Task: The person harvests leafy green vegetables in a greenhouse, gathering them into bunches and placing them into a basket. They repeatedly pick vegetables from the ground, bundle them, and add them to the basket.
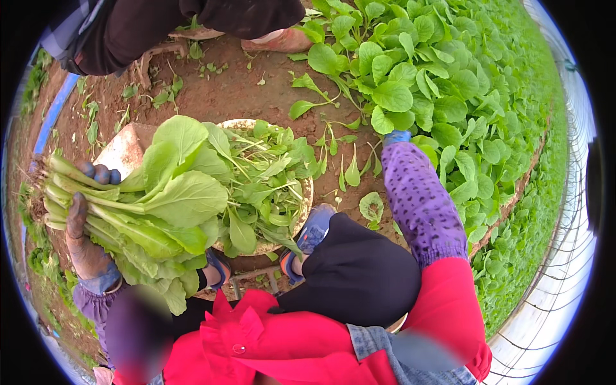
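Observation:
My left hand [83, 237], in a soil-stained glove with dark blue fingertips, is closed round a thick bunch of leafy greens [176, 208]. Roots stick out at the bunch's left end, and its broad leaves spread right, over part of a round white tub [308, 204]. Loose leaves and thin stems [273, 167] fill that tub. On the right, my purple spotted sleeve reaches into the near edge of the growing greens [449, 109]. Only a bit of blue glove shows of my right hand [398, 137]; leaves hide its fingers.
Another person's dark-trousered legs [212, 16] are at the top, beside a low stool [144, 67]. My shoes [314, 234] flank the tub. A blue hose [58, 106] runs along the left. Uprooted seedlings [351, 172] lie on brown soil. White greenhouse sheeting [564, 256] curves along the right.

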The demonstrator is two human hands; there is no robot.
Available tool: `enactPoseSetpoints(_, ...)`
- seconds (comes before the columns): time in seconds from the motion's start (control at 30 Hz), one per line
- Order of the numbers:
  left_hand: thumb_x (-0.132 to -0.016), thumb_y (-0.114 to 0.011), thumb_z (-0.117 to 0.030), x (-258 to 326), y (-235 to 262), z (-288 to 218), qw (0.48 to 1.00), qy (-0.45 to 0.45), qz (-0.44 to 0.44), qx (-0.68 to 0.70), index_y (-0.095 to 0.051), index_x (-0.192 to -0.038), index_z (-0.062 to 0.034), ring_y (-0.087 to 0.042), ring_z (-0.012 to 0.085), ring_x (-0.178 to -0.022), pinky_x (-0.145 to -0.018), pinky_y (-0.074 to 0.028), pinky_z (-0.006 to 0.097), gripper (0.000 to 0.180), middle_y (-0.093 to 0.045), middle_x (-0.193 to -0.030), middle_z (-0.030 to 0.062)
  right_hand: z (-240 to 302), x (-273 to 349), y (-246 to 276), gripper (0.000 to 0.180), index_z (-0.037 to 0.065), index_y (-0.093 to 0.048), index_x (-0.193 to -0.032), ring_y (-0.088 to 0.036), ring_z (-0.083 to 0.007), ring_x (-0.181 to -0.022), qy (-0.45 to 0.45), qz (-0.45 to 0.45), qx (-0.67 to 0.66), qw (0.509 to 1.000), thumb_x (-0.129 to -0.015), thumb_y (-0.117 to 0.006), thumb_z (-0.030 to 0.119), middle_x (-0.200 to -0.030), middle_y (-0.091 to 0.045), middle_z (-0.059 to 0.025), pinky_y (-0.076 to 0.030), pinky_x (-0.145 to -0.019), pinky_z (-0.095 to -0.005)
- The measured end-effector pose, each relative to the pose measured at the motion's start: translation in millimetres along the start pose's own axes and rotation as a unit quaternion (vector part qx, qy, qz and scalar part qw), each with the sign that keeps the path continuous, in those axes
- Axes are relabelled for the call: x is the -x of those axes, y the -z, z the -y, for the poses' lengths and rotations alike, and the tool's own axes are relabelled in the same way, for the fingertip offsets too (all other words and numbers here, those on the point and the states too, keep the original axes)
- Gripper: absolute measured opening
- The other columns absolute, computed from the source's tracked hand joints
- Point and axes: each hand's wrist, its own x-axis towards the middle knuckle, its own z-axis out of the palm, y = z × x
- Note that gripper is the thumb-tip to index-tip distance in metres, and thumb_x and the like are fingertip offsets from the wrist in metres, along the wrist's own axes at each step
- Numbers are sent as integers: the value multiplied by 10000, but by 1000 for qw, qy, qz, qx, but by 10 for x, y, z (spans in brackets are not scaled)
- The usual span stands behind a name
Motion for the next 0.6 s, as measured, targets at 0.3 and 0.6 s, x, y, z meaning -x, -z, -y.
enactPoseSetpoints(0.3,-761,-620,-182,272,-230,75,982,84,147,-88,-521,-1080,-12,-573,226,-904,-858,-454,363,374,-592,-936,102,131,395,1053,277,38,-597,-1032,-626,-254,-889,53,233,-102,966,-809,-598,202,-879,-666,-113,-479,-785,-340)
enactPoseSetpoints(0.6,-770,-695,-84,448,-480,364,954,105,279,-27,-520,-1182,-12,-572,152,-983,-872,-461,312,453,-574,-1141,65,1044,974,3357,248,23,-519,-1094,-578,-157,-828,180,179,-848,465,-890,-564,155,-902,-586,-56,-492,-758,-301)
